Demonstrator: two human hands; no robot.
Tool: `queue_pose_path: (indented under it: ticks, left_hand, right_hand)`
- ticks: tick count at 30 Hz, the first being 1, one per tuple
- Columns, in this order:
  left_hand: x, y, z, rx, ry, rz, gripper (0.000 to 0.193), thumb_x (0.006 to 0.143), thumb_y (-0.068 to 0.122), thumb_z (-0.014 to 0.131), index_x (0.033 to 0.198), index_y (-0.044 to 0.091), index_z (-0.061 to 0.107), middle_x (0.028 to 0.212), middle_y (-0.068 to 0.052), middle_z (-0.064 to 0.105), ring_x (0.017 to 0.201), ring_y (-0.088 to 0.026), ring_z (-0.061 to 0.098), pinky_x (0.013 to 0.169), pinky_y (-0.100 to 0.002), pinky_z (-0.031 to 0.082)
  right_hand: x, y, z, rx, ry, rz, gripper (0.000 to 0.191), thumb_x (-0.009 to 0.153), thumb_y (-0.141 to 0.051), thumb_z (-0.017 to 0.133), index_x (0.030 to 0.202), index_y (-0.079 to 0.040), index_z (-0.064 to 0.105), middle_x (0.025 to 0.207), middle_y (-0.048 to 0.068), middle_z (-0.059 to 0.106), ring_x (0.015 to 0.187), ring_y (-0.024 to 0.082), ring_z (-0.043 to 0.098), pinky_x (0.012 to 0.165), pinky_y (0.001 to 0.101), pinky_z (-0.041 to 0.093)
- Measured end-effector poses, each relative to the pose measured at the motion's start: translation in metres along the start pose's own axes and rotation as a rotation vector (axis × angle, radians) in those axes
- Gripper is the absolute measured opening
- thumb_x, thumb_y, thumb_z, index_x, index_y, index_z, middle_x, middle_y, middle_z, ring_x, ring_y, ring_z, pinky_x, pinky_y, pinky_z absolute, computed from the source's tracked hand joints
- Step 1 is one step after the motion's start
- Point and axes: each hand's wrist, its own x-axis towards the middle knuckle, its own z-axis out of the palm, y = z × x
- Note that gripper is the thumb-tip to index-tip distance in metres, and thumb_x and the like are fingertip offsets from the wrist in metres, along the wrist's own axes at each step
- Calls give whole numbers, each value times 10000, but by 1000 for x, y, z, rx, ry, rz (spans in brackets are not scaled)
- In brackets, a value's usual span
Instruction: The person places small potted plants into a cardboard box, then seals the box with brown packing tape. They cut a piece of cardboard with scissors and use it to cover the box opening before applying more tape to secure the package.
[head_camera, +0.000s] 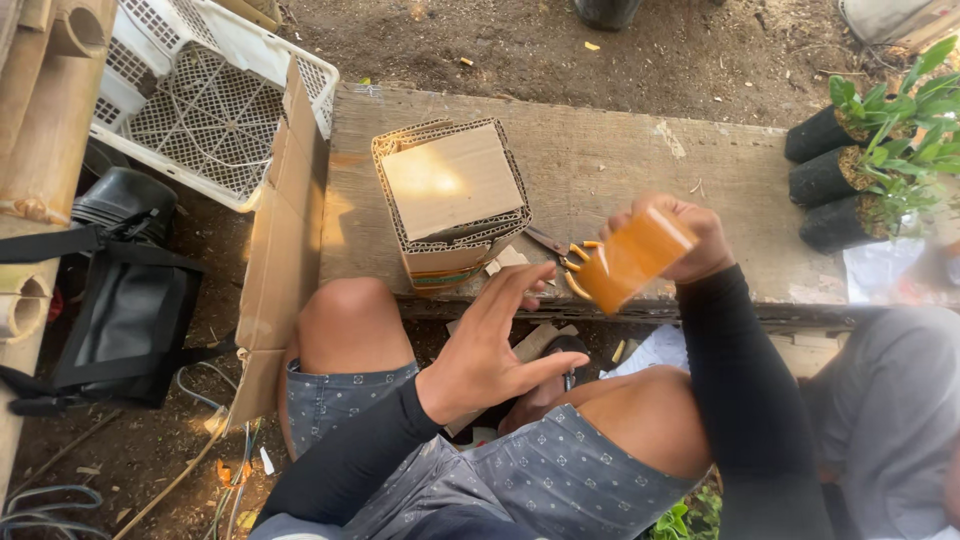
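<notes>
On plank: one cardboard roll, three potted plants.

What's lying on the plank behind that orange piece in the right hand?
Behind the orange piece held in the right hand, scissors with orange handles lie on the wooden plank. The blades show; the handles are partly covered by the piece.
</notes>
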Motion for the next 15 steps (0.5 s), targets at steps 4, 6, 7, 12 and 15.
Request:
queue_pose_path:
  ticks: [4, 6, 7, 12, 15]
  left_hand:
    - [3, 7, 4, 59, 32, 97, 806, 786, 312, 915, 1434, 35, 524, 1353, -141, 624, 1226, -283, 643, 1053, -375, 550]
    - [1, 8, 4, 61, 25, 120, 773, 802, 323, 912, 1425, 49, 545, 1360, -128, 631, 1253, -280, 649, 1080, -373, 549]
    - [0, 8, 2, 48, 17, 88, 762, 794, 335, 911, 1407, 51, 557, 1340, -128, 629, 1240, -275, 654, 1065, -368, 550]
    - [-7, 1, -7, 22, -65, 81, 634, 848, 300, 834, 1363, 27, 587, 1346, -148, 623, 1263, -302, 623, 1096, -398, 498]
    - [-9, -3, -7, 24, -48, 42, 581, 932, 264, 758, 1406, -6, 561, 1369, -167, 614, 1284, -320, 604, 1113, -409, 479]
  right_hand:
    - [6, -1, 30, -18, -448, 35, 207, 989, -113, 647, 899, 60, 714, 813, 104, 608, 811, 243, 530, 907, 455, 502]
    - [8, -3, 38, -152, -443, 52, 192, 959, -93, 652, 856, 55, 717, 789, 113, 603, 783, 232, 516, 829, 393, 480]
    - [9, -4, 41, -210, -449, 70, 177, 927, -84, 643, 836, 48, 717, 783, 115, 599, 772, 224, 510, 826, 390, 461]
    - [7, -10, 50, -217, -457, 84, 176, 941, -44, 610, 826, 46, 708, 814, 85, 581, 804, 225, 538, 1144, 554, 496]
    - [5, -16, 56, -312, -406, 49, 186, 859, -25, 558, 852, 60, 724, 822, 97, 610, 805, 236, 570, 1175, 546, 474]
